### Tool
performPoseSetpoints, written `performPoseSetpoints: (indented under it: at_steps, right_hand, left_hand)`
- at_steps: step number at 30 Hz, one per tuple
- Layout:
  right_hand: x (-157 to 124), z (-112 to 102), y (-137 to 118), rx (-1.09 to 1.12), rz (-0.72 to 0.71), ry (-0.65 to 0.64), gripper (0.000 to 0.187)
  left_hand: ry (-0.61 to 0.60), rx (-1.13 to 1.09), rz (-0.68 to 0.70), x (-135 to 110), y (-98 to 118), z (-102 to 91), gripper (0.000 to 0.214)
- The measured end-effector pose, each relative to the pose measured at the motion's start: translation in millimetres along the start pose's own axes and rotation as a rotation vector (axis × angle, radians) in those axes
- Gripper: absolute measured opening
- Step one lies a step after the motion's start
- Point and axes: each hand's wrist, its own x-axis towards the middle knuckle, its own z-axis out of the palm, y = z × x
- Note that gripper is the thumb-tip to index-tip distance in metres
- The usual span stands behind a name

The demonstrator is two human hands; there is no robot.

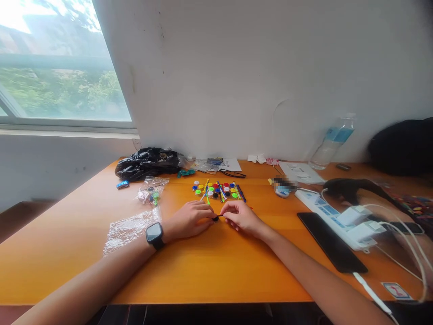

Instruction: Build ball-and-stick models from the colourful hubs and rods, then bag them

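Observation:
My left hand [193, 220], with a watch [154, 234] on its wrist, is closed on a small black round piece [215, 219] just above the table. Opposite it, my right hand [242, 217] pinches a short thin dark stick [221, 215] whose end meets the black piece. Whether the two are joined is too small to tell. Just beyond my fingers lie several round caps [210, 190] in white, red, blue, yellow, green and black. Thin coloured sticks [221, 192] lie in bundles among them.
Left of my hands are clear plastic bags [131, 225] and a black plastic bag [149, 163]. To the right lie a power strip [324, 210], a black phone [329, 241] with a cable, and another person's arm [379, 203]. A bottle [333, 142] stands by the wall.

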Motion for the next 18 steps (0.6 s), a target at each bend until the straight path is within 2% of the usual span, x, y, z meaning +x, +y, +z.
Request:
performPoseSetpoints:
  at_steps: [4,12,18]
  right_hand:
    - [1.8,-1.4,4.7,-0.049,-0.028,0.048,0.014]
    - [1.3,-5.0,2.7,-0.177,-0.064,0.067,0.011]
    - [6.1,-7.7,9.1,-0.276,-0.147,0.066,0.011]
  left_hand:
    - [0.02,0.105,0.009,1.7,0.3,1.9,0.022]
    - [-0.016,0.046,-0.02,2.4,0.5,3.1,0.02]
    - [-0.043,0.046,-0.034,3.5,0.9,5.0,0.02]
